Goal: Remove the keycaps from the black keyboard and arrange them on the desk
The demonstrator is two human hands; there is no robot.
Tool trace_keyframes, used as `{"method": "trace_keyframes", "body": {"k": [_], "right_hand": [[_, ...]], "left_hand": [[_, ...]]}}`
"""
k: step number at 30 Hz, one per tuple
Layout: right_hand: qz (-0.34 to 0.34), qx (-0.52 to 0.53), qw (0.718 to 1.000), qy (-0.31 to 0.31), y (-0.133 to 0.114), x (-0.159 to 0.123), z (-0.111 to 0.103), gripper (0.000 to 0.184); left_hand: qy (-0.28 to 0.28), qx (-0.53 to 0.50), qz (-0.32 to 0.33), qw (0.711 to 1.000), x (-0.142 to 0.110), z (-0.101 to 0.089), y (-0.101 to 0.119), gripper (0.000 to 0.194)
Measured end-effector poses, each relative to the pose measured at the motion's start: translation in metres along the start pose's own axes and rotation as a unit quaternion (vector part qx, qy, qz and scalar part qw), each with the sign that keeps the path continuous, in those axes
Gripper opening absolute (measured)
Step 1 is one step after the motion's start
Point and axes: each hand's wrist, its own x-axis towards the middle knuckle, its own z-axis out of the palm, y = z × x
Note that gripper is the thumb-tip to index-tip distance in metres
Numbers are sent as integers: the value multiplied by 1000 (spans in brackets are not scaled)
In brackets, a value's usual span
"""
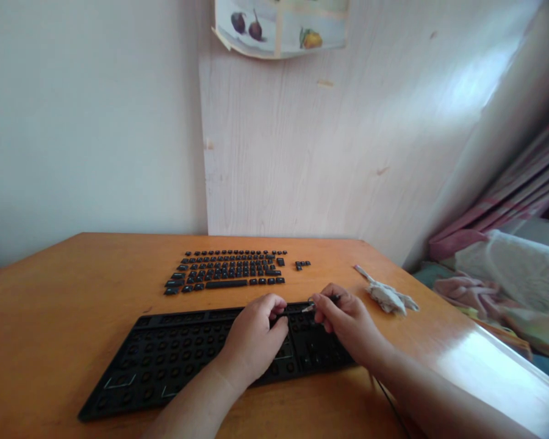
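Note:
A black keyboard with its keycaps off lies in front of me, bare switches and several wire stabilisers showing. Over its middle, my left hand is curled, thumb and forefinger close around something small and dark that I cannot make out against the keyboard. My right hand is closed above the keyboard's right part, pinching a small metal tool whose pointed end sticks out to the left. The fingers hide most of that tool, so its kind is unclear.
Behind the keyboard, loose black keycaps lie in keyboard-like rows, with a small arrow-key group to their right. A brush lying with a whitish cloth is at the right. A cable runs toward me on the wooden table.

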Motion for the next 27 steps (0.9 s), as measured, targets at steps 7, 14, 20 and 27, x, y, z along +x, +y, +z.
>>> {"method": "trace_keyframes", "body": {"k": [7,14,20,27], "right_hand": [[-37,30,999,-16,-3,-13,13,33],[-43,25,997,-59,-2,-20,16,31],[-99,42,993,-51,0,-22,16,23],[-264,-204,940,-69,-2,-13,4,21]], "left_hand": [[-21,-87,-19,996,-1,1,16,20],[-27,-100,-36,994,-1,1,20,7],[-24,-133,-47,990,-2,5,12,18],[-43,-174,-80,981,0,2,12,25]]}}
